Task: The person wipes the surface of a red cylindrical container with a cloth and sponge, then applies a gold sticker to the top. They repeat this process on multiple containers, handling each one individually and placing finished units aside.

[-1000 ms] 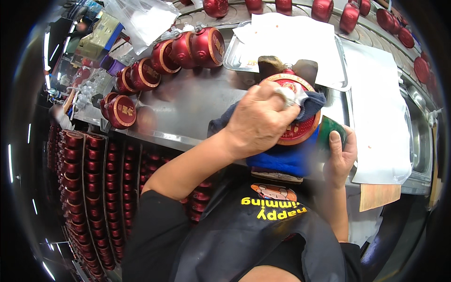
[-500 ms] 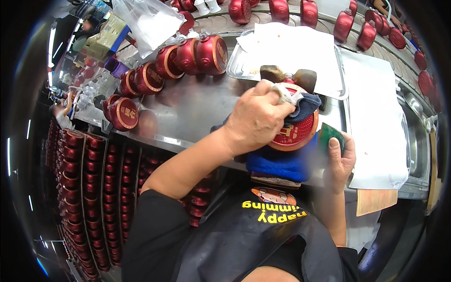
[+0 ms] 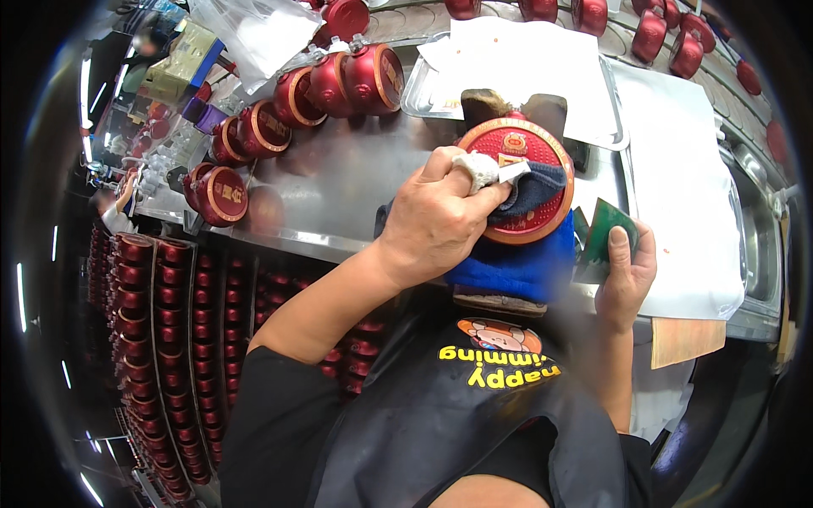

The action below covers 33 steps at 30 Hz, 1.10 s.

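A round red bottle with a gold-brown rim and gold lettering lies face up before me, held between two dark, worn prongs. A folded bright blue towel sits under its near edge. Closed around a dark blue cloth and a wadded white cloth, my left hand presses on the bottle's face. Part of that face is covered by the cloths. To the right of the bottle, my right hand grips a flat green scraper-like piece, thumb on top, apart from the bottle.
Several similar red bottles stand along the metal bench to the left. Behind the work lies a metal tray with white paper. More white sheeting covers the right side. Red bottles line a conveyor beyond.
My left hand has drawn the cloths down the bottle's face, uncovering its upper part. My right hand has shifted slightly right and up, with more of the green piece showing. The view has moved a little.
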Motion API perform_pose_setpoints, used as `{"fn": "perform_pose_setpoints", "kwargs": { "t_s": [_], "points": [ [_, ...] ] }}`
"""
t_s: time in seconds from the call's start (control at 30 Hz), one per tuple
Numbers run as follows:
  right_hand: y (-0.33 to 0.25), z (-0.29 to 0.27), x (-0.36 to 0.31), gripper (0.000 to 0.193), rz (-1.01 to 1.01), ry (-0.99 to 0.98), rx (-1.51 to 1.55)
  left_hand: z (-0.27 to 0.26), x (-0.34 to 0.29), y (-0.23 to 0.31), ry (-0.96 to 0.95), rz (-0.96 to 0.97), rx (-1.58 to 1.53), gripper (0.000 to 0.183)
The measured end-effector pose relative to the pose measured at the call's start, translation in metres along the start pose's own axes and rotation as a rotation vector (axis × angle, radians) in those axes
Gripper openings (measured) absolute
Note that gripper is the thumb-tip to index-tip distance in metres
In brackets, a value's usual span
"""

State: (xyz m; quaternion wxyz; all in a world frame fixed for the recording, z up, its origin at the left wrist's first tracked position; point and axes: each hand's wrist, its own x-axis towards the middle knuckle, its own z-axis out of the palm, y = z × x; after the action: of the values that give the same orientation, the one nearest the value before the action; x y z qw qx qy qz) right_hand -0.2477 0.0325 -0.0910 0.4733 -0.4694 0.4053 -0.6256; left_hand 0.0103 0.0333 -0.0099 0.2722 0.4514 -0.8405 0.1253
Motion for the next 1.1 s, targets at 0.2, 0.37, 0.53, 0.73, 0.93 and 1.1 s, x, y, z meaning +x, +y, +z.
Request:
{"fn": "perform_pose_setpoints", "kwargs": {
  "t_s": [0.2,0.37,0.53,0.73,0.93,1.1],
  "points": [
    [0.005,0.000,-0.002,0.025,-0.006,-0.018,0.058,0.018,-0.001,0.023,0.030,0.126,-0.023,0.032],
    [0.003,-0.004,-0.002,0.024,0.032,-0.057,0.069,0.005,-0.022,0.017,0.016,0.123,0.021,0.034],
    [0.001,-0.002,-0.004,0.024,0.021,-0.025,0.018,-0.004,-0.038,0.010,0.022,-0.077,-0.036,0.044],
    [0.007,0.012,-0.003,0.024,0.043,-0.118,0.009,0.007,-0.029,-0.016,0.156,-0.214,-0.263,0.040],
    [0.016,0.019,0.009,0.022,0.078,-0.177,-0.052,0.035,-0.038,-0.029,0.258,-0.420,-0.529,0.031],
    [0.021,0.018,0.012,0.023,0.076,-0.145,0.019,0.033,-0.068,-0.002,0.284,-0.159,-0.360,0.031]
  ]
}}
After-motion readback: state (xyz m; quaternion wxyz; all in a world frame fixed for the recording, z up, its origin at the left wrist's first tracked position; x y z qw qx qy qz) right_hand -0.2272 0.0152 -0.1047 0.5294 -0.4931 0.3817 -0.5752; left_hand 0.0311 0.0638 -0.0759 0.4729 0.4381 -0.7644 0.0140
